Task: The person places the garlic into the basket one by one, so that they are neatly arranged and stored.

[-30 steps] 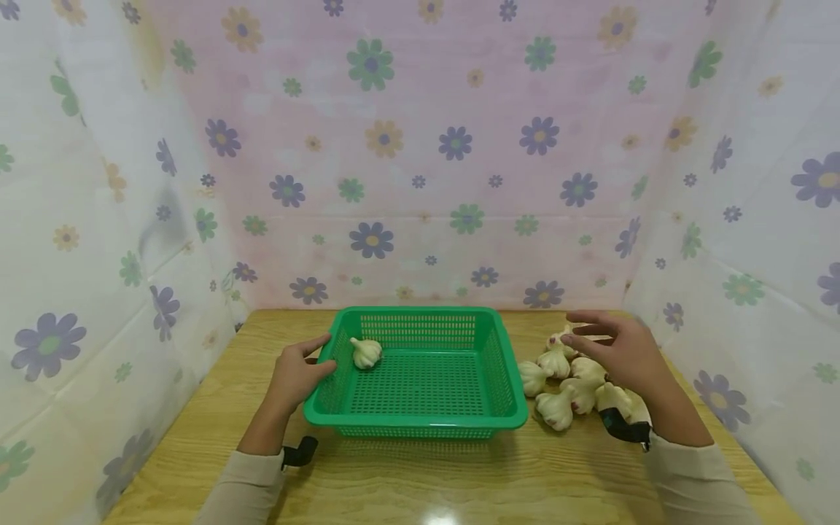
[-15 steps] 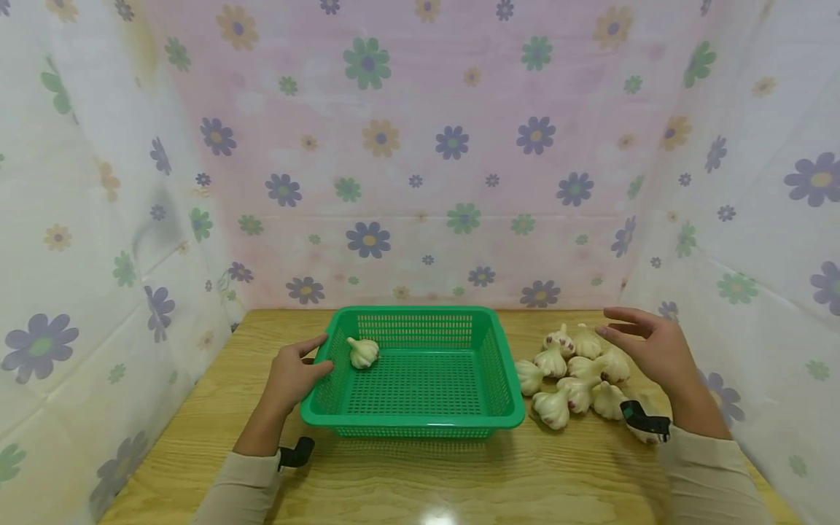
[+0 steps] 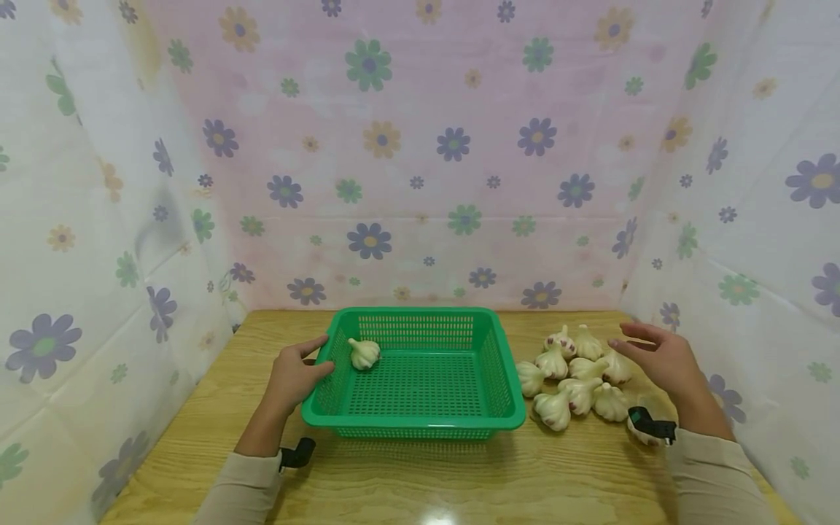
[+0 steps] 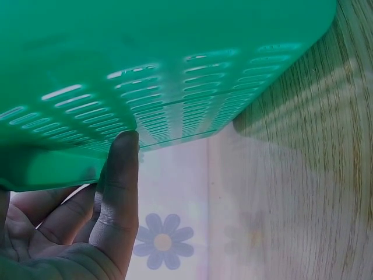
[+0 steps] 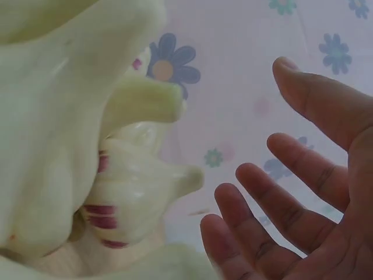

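At the left side of a green plastic basket (image 3: 420,421), my left hand (image 3: 295,375) grips the rim, its thumb over the inner side. The left wrist view shows fingers (image 4: 119,192) under the rim against the slotted wall. One garlic bulb (image 3: 364,354) lies in the basket's back left corner. Right of the basket sits a cluster of several garlic bulbs (image 3: 580,394), pale with purple patches. My right hand (image 3: 666,361) hovers at the cluster's right edge, holding nothing. In the right wrist view its fingers are spread beside a garlic bulb (image 5: 137,192), apart from it.
The wooden table (image 3: 407,481) carries everything. Flowered cloth (image 3: 426,160) encloses the back and both sides. One garlic bulb (image 3: 643,432) lies apart from the cluster, partly hidden by the right wrist's black camera mount (image 3: 651,426).
My right hand has moved right and slightly down, from over the back of the garlic cluster to its right edge, uncovering several bulbs. My left hand and the basket stay in place.
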